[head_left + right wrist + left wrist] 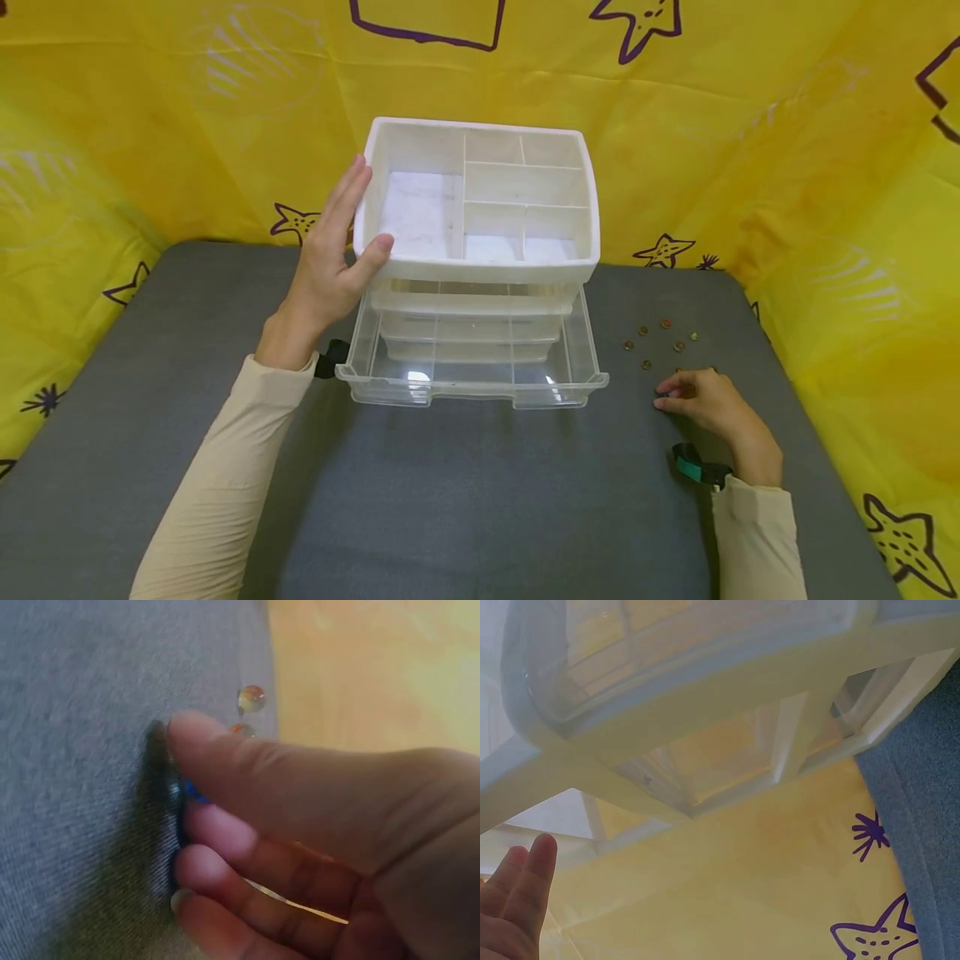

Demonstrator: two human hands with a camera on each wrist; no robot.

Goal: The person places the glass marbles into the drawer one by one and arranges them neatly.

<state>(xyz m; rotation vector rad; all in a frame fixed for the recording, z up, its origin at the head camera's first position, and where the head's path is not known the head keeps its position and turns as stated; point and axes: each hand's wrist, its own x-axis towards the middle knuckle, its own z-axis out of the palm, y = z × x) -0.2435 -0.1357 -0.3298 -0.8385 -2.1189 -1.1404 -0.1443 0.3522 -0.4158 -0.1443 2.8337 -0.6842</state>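
My left hand (322,258) lies with its thumb over the rim of the white organizer (487,271) and its fingers nearly straight along the side, I'd say to steady it. Below that thumb, left of my right fingertips, the clear drawer (472,390) stands pulled out, which leaves its inside within reach. My right hand (708,408) seems to pinch a small blue bead (196,792), mostly hidden by my thumb, down near the grey table (450,500). Just beyond those fingers lie loose glassy beads (666,323), spaced so fingertips fit between.

Grey table (450,500) bearing a drawer organizer (487,271) and marbles (666,323)
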